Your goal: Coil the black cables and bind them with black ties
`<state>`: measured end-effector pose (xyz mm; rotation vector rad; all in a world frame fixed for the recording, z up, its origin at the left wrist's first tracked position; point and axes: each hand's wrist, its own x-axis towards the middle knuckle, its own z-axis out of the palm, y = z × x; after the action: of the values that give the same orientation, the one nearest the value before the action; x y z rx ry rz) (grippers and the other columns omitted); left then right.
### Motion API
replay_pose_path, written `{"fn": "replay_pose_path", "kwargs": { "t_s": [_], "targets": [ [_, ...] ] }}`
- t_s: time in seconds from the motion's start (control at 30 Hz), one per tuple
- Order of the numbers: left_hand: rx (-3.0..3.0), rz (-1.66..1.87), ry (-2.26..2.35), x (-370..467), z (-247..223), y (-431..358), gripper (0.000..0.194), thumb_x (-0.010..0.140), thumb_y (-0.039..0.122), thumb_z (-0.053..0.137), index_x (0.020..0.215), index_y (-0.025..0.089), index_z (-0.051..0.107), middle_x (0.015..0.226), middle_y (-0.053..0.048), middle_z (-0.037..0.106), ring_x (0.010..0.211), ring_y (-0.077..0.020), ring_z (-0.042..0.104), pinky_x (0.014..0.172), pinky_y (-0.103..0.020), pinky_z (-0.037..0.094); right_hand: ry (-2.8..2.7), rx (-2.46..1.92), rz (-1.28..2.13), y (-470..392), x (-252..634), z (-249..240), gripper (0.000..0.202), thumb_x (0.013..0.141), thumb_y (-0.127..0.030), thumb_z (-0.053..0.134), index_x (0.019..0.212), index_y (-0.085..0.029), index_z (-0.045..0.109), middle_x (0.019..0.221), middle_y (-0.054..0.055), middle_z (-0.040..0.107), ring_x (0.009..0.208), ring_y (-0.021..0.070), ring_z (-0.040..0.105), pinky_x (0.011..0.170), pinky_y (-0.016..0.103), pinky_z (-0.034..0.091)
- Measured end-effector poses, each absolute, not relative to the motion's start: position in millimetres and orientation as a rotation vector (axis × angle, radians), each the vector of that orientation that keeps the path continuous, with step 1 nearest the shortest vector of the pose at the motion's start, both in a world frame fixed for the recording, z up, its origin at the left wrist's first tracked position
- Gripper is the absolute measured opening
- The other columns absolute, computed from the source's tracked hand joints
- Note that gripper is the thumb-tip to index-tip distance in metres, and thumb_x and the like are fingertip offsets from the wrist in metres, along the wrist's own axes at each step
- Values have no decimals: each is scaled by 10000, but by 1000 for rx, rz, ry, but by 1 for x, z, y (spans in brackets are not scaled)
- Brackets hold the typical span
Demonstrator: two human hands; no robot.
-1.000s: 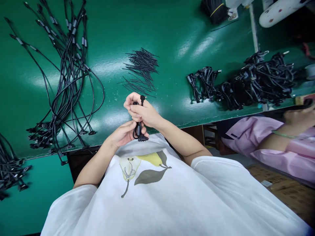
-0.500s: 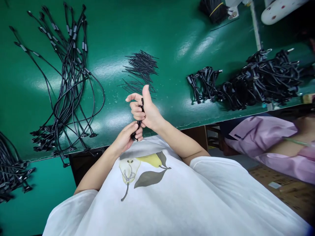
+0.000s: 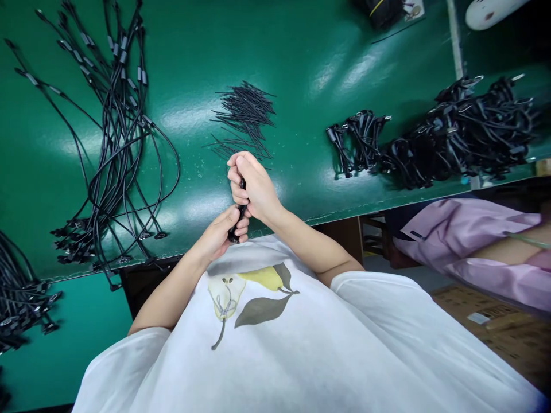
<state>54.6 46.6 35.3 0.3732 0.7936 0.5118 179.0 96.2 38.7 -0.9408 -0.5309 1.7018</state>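
A black bundled cable (image 3: 241, 213) is held upright in front of my shirt, at the table's near edge. My left hand (image 3: 221, 230) is closed round its lower end. Just above, my right hand (image 3: 253, 186) wraps the upper part, its thumb and index finger pressed together at the top. Both hands touch each other, and most of the bundle is hidden by the fingers. Beyond them lies a pile of short black ties (image 3: 247, 109) on the green table (image 3: 293, 69).
Long loose black cables (image 3: 116, 132) spread over the left side, with more cables (image 3: 21, 304) at the lower left. Small coiled bundles (image 3: 364, 137) and a larger heap (image 3: 477, 132) lie on the right. A person in pink clothing (image 3: 456, 235) is at the right edge.
My right thumb and index finger, raised and apart before, have closed together over the top of the bundle. The view has shifted slightly.
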Motion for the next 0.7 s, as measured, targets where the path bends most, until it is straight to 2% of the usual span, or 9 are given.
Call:
{"fn": "replay_pose_path", "kwargs": {
  "t_s": [0.07, 0.13, 0.3, 0.33, 0.4, 0.47, 0.5, 0.6, 0.7],
  "targets": [
    [391, 465, 776, 51, 35, 49, 362, 789, 437, 748, 901, 123, 609, 678, 36, 424, 584, -71, 419, 576, -208, 463, -622, -920, 1717, 95, 179, 38, 244, 962, -445, 468, 882, -215, 463, 619, -108, 352, 356, 2, 231, 308, 132, 174],
    [422, 418, 776, 49, 34, 50, 380, 773, 444, 758, 901, 113, 620, 682, 30, 435, 593, -77, 435, 590, -225, 470, -693, -888, 1739, 94, 178, 36, 300, 942, -495, 500, 861, -207, 480, 590, -112, 342, 350, 2, 218, 304, 134, 168],
    [576, 434, 893, 54, 32, 37, 407, 797, 520, 702, 845, 133, 584, 601, 76, 331, 475, -46, 257, 436, -172, 298, -590, -874, 1875, 88, 179, 33, 388, 902, -592, 516, 835, -213, 466, 532, -129, 262, 349, 14, 134, 316, 146, 141],
    [620, 447, 924, 54, 30, 32, 416, 810, 542, 678, 829, 141, 570, 588, 83, 311, 470, -48, 242, 431, -172, 288, -571, -885, 1898, 87, 184, 31, 401, 898, -605, 509, 827, -213, 463, 529, -129, 253, 352, 19, 145, 327, 151, 170],
    [672, 457, 975, 52, 25, 21, 426, 818, 565, 655, 812, 152, 552, 580, 85, 302, 470, -52, 251, 432, -174, 288, -634, -946, 1863, 84, 202, 24, 408, 891, -609, 504, 826, -207, 481, 549, -112, 307, 382, 35, 273, 393, 168, 307],
    [636, 501, 1041, 46, 20, 14, 414, 811, 552, 670, 813, 156, 548, 590, 83, 313, 473, -52, 255, 433, -174, 282, -842, -1144, 1631, 84, 230, 12, 370, 899, -564, 507, 851, -197, 526, 633, -66, 442, 522, 71, 464, 557, 214, 443],
    [591, 545, 1080, 42, 17, 12, 402, 806, 535, 683, 814, 157, 547, 594, 83, 314, 474, -50, 250, 435, -170, 275, -981, -1297, 1440, 84, 246, 4, 333, 905, -521, 515, 858, -194, 546, 701, -37, 501, 618, 92, 519, 645, 239, 467],
    [466, 696, 1166, 31, 15, 19, 361, 802, 475, 711, 800, 156, 541, 591, 89, 287, 476, -45, 224, 439, -154, 258, -1417, -1714, 915, 90, 281, -19, 187, 896, -372, 560, 885, -188, 584, 864, 19, 569, 749, 129, 526, 758, 277, 443],
    [455, 752, 1132, 30, 21, 32, 343, 799, 444, 723, 780, 150, 548, 589, 83, 296, 477, -43, 229, 434, -151, 253, -1792, -1898, 779, 98, 285, -35, 119, 883, -279, 572, 920, -167, 588, 968, 74, 584, 814, 170, 534, 809, 318, 423]
  ]
}}
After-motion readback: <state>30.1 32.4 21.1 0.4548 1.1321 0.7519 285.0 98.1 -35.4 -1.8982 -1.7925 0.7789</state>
